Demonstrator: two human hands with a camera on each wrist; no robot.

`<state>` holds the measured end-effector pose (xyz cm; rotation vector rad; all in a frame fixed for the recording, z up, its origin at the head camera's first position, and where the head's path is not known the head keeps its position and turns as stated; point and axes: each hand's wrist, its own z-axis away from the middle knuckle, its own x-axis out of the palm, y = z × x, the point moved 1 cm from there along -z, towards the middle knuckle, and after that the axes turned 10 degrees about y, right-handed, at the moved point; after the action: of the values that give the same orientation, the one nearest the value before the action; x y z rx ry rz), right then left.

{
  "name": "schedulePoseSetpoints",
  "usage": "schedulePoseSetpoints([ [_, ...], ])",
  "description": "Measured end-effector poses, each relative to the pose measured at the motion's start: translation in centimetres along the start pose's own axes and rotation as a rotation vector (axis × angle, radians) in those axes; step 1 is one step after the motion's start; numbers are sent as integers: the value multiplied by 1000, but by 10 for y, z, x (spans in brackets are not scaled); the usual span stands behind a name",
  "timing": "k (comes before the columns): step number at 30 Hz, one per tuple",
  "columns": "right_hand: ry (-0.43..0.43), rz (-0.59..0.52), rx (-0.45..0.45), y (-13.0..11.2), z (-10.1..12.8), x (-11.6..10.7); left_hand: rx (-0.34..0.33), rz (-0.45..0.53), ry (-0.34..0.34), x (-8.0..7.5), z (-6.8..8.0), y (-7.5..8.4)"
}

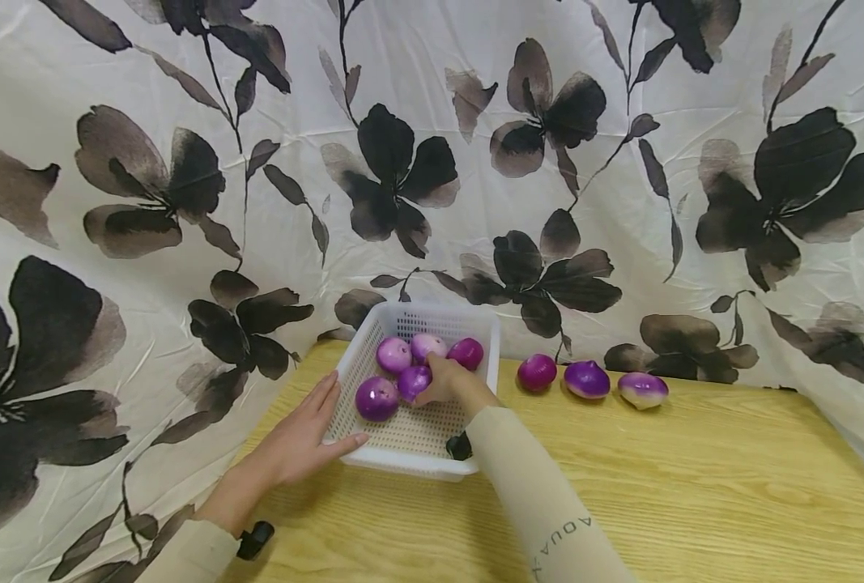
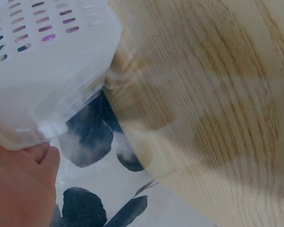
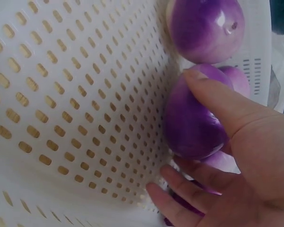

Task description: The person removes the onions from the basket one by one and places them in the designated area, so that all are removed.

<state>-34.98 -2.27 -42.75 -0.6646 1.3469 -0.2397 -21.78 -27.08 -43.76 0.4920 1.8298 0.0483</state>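
A white perforated basket stands on the wooden table and holds several purple onions. My right hand reaches into it and grips one purple onion; in the right wrist view the thumb and fingers curl round that onion. Another onion lies just beyond it on the basket floor. My left hand rests with straight fingers against the basket's near left corner. Three more onions lie in a row on the table, right of the basket.
A white cloth with dark flower prints hangs behind the table and drapes past its left edge. Bare wooden tabletop spreads in front of the basket and to its right.
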Motion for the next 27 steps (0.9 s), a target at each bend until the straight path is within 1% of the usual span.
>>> schedulePoseSetpoints([
  [4, 0, 15, -34, -3, 0, -2, 3, 9, 9, 0, 0, 0],
  [9, -3, 29, -73, -7, 2, -6, 8, 10, 2, 1, -1, 1],
  [16, 15, 32, -110, -11, 2, -24, 7, -2, -2, -3, -1, 3],
  [22, 2, -58, -133, -14, 6, -44, 9, -2, -11, -3, -1, 2],
  [27, 34, -65, -161, -15, 14, -58, -1, 9, -19, -2, -1, 3],
])
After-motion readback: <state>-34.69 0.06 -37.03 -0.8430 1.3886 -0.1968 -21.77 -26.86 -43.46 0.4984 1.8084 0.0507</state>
